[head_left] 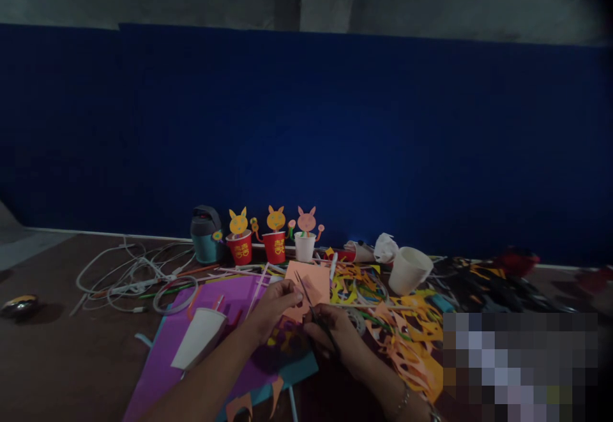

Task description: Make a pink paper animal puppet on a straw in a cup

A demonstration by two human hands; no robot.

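In the head view, my left hand [275, 304] is closed on a piece of peach-orange paper [318, 274], thumb and fingers pinching near its left edge. My right hand [338, 336] grips a pair of dark scissors [304, 289], whose blades point up and left across the paper. How far the blades are apart is hard to make out. Below the hands, purple sheets [220, 291] and a teal sheet [304, 368] lie on the dark table. A white paper cup [201, 336] rests on its side on the purple sheet, left of my left forearm.
Three paper cups with cat-like paper figures stand behind: a red cup [240, 251], another red cup [274, 249] and a white cup [304, 248]. A teal container [205, 237] and coiled white cables [129, 275] are left. Paper scraps [407, 355] and a white cup [409, 270] lie right.
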